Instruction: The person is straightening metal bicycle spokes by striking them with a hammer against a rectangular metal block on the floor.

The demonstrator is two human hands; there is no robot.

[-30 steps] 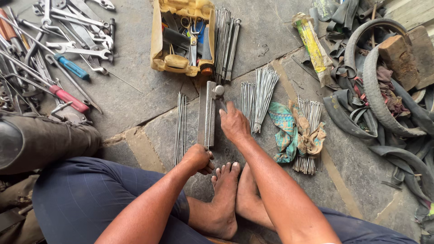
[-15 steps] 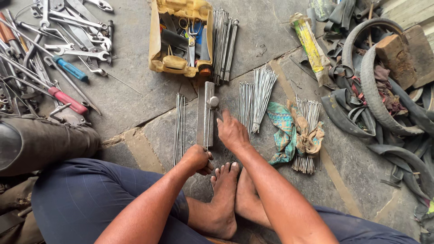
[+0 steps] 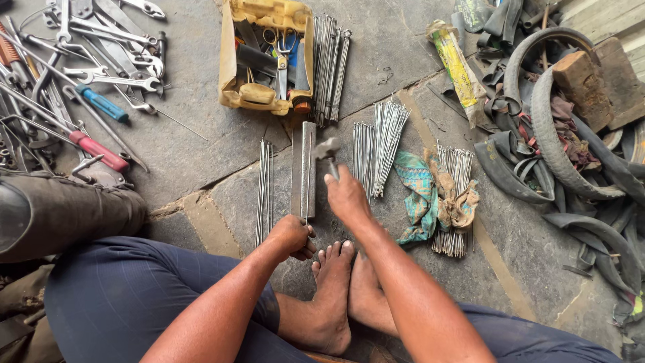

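My right hand (image 3: pixel 346 196) grips a small hammer (image 3: pixel 327 152), its metal head raised just right of a long grey metal bar (image 3: pixel 304 168) lying on the stone floor. My left hand (image 3: pixel 292 236) is closed at the near end of that bar, pinching a thin metal spoke (image 3: pixel 307 202) that lies along it. A row of loose spokes (image 3: pixel 265 191) lies left of the bar. More spoke bundles (image 3: pixel 376 153) fan out to the right. My bare feet (image 3: pixel 336 296) rest just below the bar.
A yellow tool tray (image 3: pixel 235 60) with scissors stands beyond the bar, long spokes beside it. Wrenches and screwdrivers (image 3: pixel 87 81) cover the upper left. Cloth-wrapped spokes (image 3: pixel 447 195), old tyres and tubes (image 3: pixel 551 148) and a wooden block (image 3: pixel 578 77) lie right.
My right hand has pulled back from the bar's far end and lifted, with the hammer now raised. My left hand stays at the near end.
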